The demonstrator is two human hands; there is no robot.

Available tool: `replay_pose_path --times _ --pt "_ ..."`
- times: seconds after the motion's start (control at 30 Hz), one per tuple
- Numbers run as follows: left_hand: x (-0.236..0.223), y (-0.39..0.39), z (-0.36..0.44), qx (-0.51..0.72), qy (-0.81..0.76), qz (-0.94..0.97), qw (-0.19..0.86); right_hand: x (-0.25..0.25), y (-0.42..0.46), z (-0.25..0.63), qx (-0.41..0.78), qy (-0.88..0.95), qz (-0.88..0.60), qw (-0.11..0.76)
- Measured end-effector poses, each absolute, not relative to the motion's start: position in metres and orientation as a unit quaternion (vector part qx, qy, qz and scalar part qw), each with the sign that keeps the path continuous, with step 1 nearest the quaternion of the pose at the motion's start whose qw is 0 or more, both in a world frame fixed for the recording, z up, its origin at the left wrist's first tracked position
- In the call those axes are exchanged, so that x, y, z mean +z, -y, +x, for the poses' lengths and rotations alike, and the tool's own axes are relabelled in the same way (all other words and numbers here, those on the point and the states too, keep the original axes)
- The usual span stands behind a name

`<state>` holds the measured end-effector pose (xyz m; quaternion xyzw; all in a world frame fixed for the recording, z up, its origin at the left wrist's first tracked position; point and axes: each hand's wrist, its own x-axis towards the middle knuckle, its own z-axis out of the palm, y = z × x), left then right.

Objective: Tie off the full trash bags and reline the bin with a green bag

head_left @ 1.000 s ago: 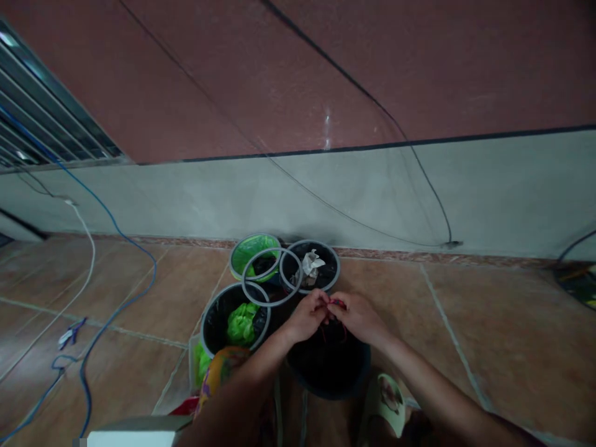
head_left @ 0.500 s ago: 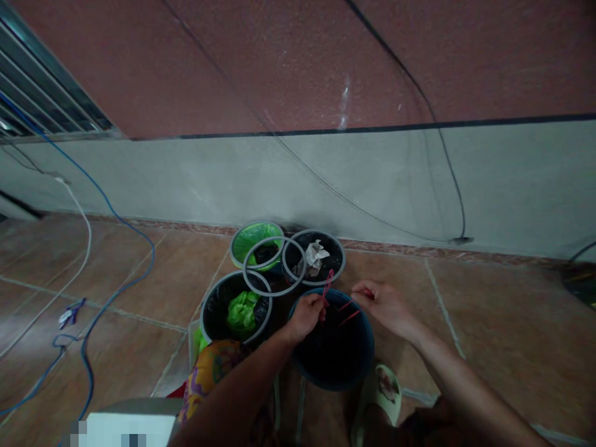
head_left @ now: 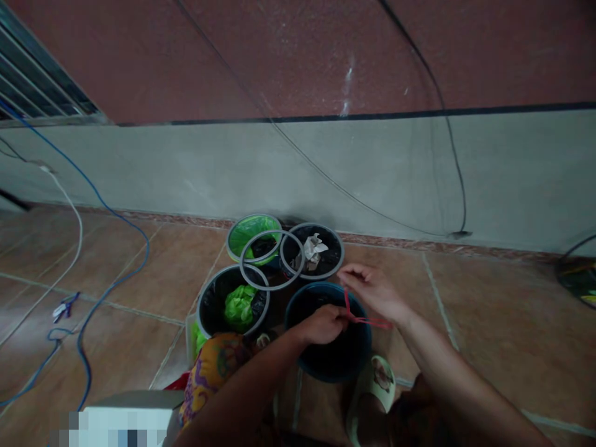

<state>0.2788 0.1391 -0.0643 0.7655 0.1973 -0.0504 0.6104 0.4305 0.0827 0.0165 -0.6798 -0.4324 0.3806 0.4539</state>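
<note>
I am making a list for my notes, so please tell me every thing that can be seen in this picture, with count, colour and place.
bins with grey rims: three, black inside, by the wall; one lined green, one with green plastic inside, one with crumpled paper.
loose ring: one, grey, lying across those bins.
dark bin: one, blue-black, nearest the person.
red ties: thin red strips, over the dark bin, between the hands.
blue cable: one, on the floor at left.
white cable: one, beside the blue one.
black cable: one, down the wall at right.
sandal: one, pale, below the dark bin.
patterned cloth: one, orange and purple, at the bottom.
left hand: grip closed on the red ties.
right hand: pinching the red ties.
</note>
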Motion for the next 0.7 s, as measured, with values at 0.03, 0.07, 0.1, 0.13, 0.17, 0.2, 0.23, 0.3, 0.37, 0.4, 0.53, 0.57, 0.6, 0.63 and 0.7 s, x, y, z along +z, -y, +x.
replay_pose_path --times 0.03,0.07,0.1,0.13,0.17,0.2,0.23,0.3,0.37,0.4,0.53,0.57,0.6,0.63,0.7 --pt "-0.063 -0.140 0.279 -0.052 -0.185 0.771 0.607 0.010 -0.085 0.435 0.378 0.407 -0.686 0.470" --pt "-0.062 -0.141 0.279 -0.049 -0.176 0.774 0.606 0.004 -0.086 0.439 0.381 0.382 -0.690 0.483" --pt "-0.062 -0.142 0.279 -0.042 -0.173 0.775 0.606 -0.002 -0.086 0.443 0.384 0.362 -0.694 0.489" --pt "-0.063 -0.143 0.279 -0.034 -0.180 0.773 0.607 -0.007 -0.085 0.446 0.385 0.350 -0.703 0.485" --pt "-0.064 -0.144 0.279 -0.027 -0.195 0.768 0.610 -0.011 -0.082 0.448 0.380 0.348 -0.716 0.471" --pt "-0.066 -0.146 0.280 -0.020 -0.216 0.758 0.615 -0.015 -0.078 0.450 0.369 0.356 -0.734 0.446" --pt "-0.068 -0.147 0.280 -0.012 -0.239 0.745 0.622 -0.019 -0.074 0.451 0.356 0.375 -0.750 0.413" --pt "-0.071 -0.148 0.281 0.004 -0.278 0.710 0.647 -0.024 -0.063 0.450 0.337 0.435 -0.766 0.333" --pt "-0.073 -0.149 0.281 0.016 -0.307 0.667 0.678 -0.026 -0.055 0.444 0.339 0.496 -0.758 0.252" --pt "-0.072 -0.149 0.281 0.020 -0.322 0.646 0.691 -0.027 -0.052 0.440 0.347 0.516 -0.754 0.214" --pt "-0.069 -0.150 0.281 0.037 -0.380 0.596 0.706 -0.023 -0.047 0.421 0.372 0.551 -0.734 0.137" --pt "-0.069 -0.150 0.281 0.041 -0.388 0.594 0.703 -0.023 -0.046 0.417 0.381 0.563 -0.721 0.133" --pt "-0.069 -0.151 0.281 0.045 -0.391 0.599 0.697 -0.022 -0.046 0.414 0.389 0.576 -0.708 0.128" --pt "-0.069 -0.152 0.280 0.047 -0.387 0.614 0.686 -0.022 -0.045 0.412 0.394 0.587 -0.697 0.121" --pt "-0.069 -0.154 0.279 0.047 -0.364 0.667 0.648 -0.025 -0.044 0.412 0.394 0.599 -0.691 0.092"
